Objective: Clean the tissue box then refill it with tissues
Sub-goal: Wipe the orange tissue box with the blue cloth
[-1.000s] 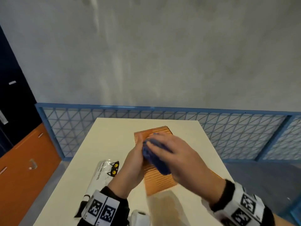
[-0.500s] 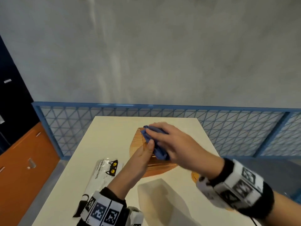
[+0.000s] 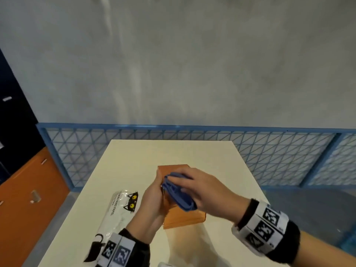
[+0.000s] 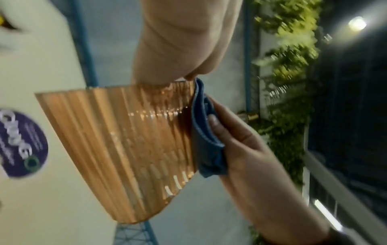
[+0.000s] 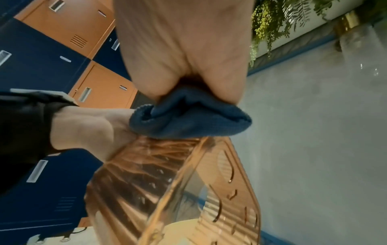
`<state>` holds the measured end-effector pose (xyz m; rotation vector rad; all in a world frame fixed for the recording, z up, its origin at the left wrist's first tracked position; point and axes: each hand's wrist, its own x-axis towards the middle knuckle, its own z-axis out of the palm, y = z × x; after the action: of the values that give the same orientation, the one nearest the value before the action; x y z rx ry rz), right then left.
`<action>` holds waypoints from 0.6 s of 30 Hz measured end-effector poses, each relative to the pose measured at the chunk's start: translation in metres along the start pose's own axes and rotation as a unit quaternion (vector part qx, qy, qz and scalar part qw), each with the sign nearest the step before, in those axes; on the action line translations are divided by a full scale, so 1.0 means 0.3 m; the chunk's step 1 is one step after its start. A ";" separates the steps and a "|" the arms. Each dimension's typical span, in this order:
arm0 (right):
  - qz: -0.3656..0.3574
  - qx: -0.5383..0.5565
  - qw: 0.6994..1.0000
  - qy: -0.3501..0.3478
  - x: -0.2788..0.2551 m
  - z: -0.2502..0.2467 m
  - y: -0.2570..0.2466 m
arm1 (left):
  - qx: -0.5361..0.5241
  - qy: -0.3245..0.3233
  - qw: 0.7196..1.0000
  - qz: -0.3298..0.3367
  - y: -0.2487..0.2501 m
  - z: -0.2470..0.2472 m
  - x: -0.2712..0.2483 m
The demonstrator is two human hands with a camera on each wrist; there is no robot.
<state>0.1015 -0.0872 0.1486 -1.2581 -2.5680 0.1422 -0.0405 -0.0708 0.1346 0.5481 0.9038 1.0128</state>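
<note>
An orange see-through ribbed tissue box (image 3: pixel 183 216) stands on the cream table (image 3: pixel 134 155). My left hand (image 3: pixel 154 199) grips its left side and steadies it. My right hand (image 3: pixel 202 187) clutches a folded blue cloth (image 3: pixel 179 197) and presses it on the box's top near the left edge. In the left wrist view the cloth (image 4: pixel 205 140) lies against the edge of the box (image 4: pixel 125 149). The right wrist view has the cloth (image 5: pixel 188 119) bunched under my palm over the box (image 5: pixel 167 182), which looks empty. A wrapped tissue pack (image 3: pixel 119 207) with a cat print lies left of the box.
A blue mesh fence (image 3: pixel 269 155) runs behind the table below a grey wall. Orange and dark blue lockers (image 3: pixel 28 189) stand at the left. A purple round label (image 4: pixel 21 144) shows on the table in the left wrist view.
The box has been turned between my hands and now stands level. My right hand has drawn the cloth from the box's far end back toward me.
</note>
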 end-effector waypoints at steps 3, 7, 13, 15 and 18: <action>0.048 0.072 0.996 -0.018 0.020 0.008 0.030 | 0.085 0.011 0.995 0.045 -0.034 -0.017 0.008; 0.128 0.075 0.987 -0.056 0.086 -0.039 0.113 | 0.177 -0.009 0.982 0.063 -0.054 -0.034 -0.001; 0.095 0.087 0.991 -0.018 0.021 0.006 0.092 | 0.192 -0.061 0.978 0.048 -0.043 -0.054 -0.002; 0.120 0.074 0.990 0.000 0.005 0.053 0.127 | 0.234 -0.091 0.967 0.052 -0.045 -0.059 -0.006; 0.208 0.020 0.978 -0.024 -0.030 0.142 0.237 | 0.316 -0.102 0.941 0.060 -0.050 -0.072 0.005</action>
<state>0.1484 -0.0489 0.0911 -1.7771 -2.2892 0.3085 -0.0512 -0.0764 0.1113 1.2401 1.0129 0.7409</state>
